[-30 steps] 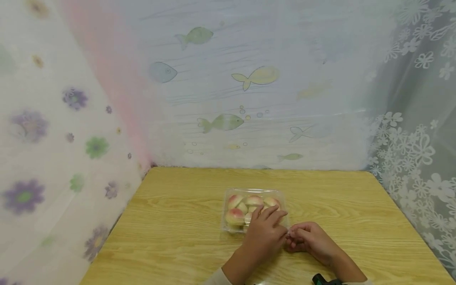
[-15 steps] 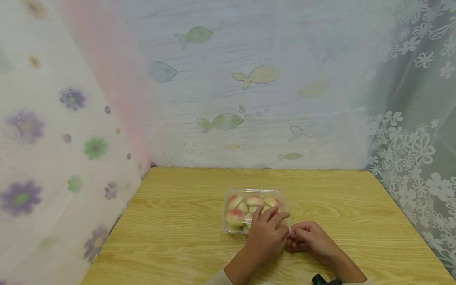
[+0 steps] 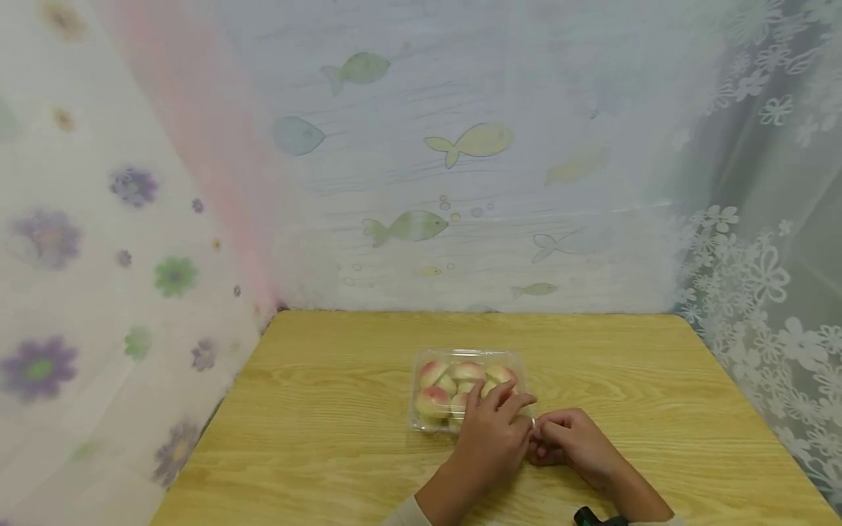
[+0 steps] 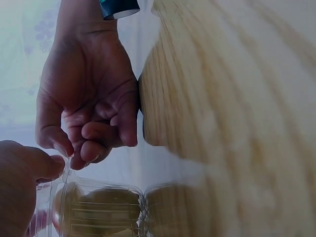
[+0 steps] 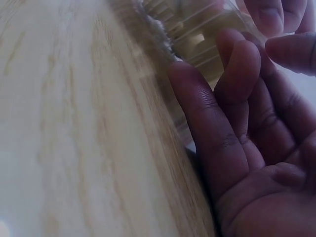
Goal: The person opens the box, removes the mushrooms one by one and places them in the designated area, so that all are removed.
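Observation:
A clear plastic clamshell box of pale yellow, red-blushed peach-like fruits sits on the wooden table. My left hand lies over its near right part, outer fingers spread above the lid and index finger bent toward the corner. In the left wrist view, the left thumb presses at the plastic edge. My right hand pinches that same corner edge between thumb and fingertips, its other fingers curled loosely, as the right wrist view shows. The two hands nearly meet there, hiding much of the corner.
The wooden table extends around the box. Behind it hangs a fish-patterned curtain, with flowered curtains on the left and right. A dark wrist device sits by the right forearm.
Both hands stay at the box's near right corner with only tiny shifts. The whole head view has moved slightly; the box has not visibly moved on the table.

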The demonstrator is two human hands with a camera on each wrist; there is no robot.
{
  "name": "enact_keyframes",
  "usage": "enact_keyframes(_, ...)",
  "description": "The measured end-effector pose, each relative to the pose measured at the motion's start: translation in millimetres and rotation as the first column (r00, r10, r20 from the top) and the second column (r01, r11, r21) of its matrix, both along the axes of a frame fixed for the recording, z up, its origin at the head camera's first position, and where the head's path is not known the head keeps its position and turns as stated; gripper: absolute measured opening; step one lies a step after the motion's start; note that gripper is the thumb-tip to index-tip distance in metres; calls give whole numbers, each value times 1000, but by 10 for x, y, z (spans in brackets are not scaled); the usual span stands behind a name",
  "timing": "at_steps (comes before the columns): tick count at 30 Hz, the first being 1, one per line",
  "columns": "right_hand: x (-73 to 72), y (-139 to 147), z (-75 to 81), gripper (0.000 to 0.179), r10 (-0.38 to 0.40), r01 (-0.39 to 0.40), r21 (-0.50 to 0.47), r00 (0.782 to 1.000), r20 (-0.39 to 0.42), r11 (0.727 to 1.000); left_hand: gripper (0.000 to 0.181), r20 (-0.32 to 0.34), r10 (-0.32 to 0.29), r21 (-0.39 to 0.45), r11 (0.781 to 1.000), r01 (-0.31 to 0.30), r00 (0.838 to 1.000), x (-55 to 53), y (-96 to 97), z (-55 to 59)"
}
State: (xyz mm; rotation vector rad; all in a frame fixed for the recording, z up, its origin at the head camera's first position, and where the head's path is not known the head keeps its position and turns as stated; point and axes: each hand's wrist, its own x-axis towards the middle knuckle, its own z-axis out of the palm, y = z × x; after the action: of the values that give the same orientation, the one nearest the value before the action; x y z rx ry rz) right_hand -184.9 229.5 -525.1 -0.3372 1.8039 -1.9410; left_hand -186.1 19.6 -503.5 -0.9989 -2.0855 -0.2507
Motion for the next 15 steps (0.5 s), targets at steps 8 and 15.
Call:
enact_keyframes(8, 5, -23, 19, 22, -35, 35, 42, 999, -7, 998, 19, 62, 0, 23, 1000, -1, 998, 18, 21, 16)
enact_keyframes(15, 12, -43, 62, 22, -48, 48, 63, 999, -1, 997, 22, 164, -4, 36, 999, -2, 986, 45, 6, 70)
